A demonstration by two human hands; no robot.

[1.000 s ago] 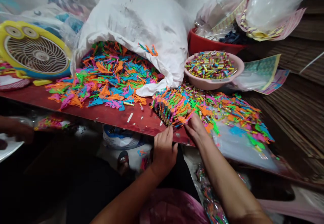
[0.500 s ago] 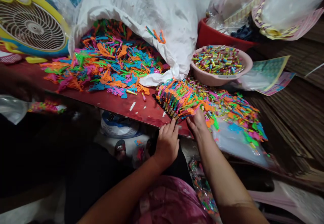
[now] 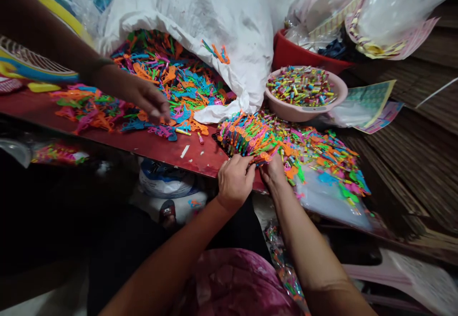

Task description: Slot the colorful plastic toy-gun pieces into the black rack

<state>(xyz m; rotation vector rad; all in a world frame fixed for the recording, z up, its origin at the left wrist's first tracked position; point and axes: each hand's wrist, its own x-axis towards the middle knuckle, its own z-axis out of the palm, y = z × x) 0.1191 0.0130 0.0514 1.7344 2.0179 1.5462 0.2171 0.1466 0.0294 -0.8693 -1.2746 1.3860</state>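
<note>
A dense row of small bright plastic toys with little tubes (image 3: 241,132) stands in a black rack (image 3: 217,138) on the red tabletop. At the row's near end, my left hand (image 3: 236,181) is closed, its fingertips on the nearest toys. Just to its right, my right hand (image 3: 274,169) curls around the near right end of the row; its fingertips are partly hidden by the toys. Loose toys and tubes (image 3: 322,151) lie heaped to the right of the row, partly over clear plastic bags (image 3: 324,194).
Another person's hand (image 3: 138,92) reaches over a large toy pile (image 3: 193,89) spilling from a white sack (image 3: 200,6). A pink bowl (image 3: 302,108) holds many tubes. Behind it stands a red tub (image 3: 286,51). A yellow fan (image 3: 32,63) is at left.
Another person's arm has come in from the left over the toy pile. My left hand has moved slightly up and left, its fingers more curled. My right hand stays at the row's end.
</note>
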